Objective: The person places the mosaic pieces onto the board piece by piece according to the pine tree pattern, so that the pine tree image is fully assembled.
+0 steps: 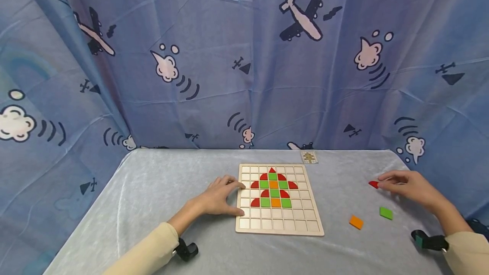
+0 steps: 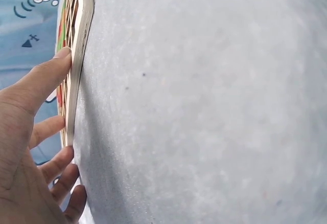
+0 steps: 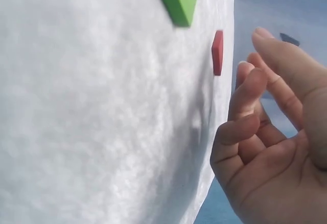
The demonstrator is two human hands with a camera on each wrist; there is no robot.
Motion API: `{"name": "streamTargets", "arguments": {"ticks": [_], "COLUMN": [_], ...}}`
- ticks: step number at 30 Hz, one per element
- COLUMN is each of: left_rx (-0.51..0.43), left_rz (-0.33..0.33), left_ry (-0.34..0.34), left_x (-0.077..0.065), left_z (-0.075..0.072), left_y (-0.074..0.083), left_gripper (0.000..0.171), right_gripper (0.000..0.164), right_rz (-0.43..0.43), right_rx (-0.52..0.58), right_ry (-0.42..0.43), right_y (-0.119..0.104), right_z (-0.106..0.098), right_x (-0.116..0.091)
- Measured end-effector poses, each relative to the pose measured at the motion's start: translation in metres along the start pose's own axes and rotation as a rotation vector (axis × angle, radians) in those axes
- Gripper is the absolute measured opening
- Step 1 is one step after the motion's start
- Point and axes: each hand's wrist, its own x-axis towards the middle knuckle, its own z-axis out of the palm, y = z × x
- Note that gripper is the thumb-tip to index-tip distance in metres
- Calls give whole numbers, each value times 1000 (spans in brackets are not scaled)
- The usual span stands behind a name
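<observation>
A wooden grid board lies on the table, with red, green and orange tiles forming a tree shape in its cells. My left hand rests at its left side, thumb and index fingertip spread on the border. In the left wrist view, the thumb lies over the board's edge and the other fingers lie along it. My right hand hovers over a red tile with rounded side. The right wrist view shows this red tile on the cloth, apart from the loosely bent fingers.
A loose green square tile and an orange square tile lie right of the board. A small card with a tree picture is at the table's back edge. Behind hangs a blue curtain; grey-white cloth covers the table.
</observation>
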Motion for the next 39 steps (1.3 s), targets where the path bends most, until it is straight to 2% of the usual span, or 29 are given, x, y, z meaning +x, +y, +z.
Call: {"name": "streamTargets", "arguments": {"ticks": [10,16,32,39], "left_rx": [1,3,-4,-8], "left_rz": [0,4,-10,-9], "left_ry": [0,0,-8,-4], "left_x": [1,1,-1,-1], "left_z": [0,0,-1,0], "left_y": [0,0,0,1], "left_gripper": [73,74,73,74], "right_gripper": [43,43,39,34], "right_rz": [-90,-70,-53,-91], "right_rx": [-1,9,-38,-58], "right_ry": [26,4,12,13], "right_y": [8,11,10,3], "right_z": [3,6,7,8], "right_x": [14,19,22,20]}}
